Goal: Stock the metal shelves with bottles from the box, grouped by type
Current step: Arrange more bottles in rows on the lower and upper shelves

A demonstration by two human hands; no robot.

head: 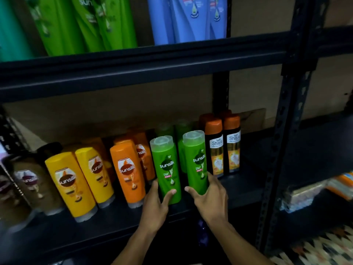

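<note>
Hands, two, at the front of the middle shelf (248,190). Left hand (154,205) grasps the base of the left green bottle (168,169); right hand (210,199) grasps the base of the right green bottle (197,161). Both bottles stand upright, side by side, slightly apart. To their left: orange bottles (128,173), yellow bottles (68,182), then brown bottles (30,180), blurred, possibly the same brand. To their right: black bottles (215,150) with orange caps. Upper shelf (145,60): large green bottles (86,22), blue bottles (191,16).
</note>
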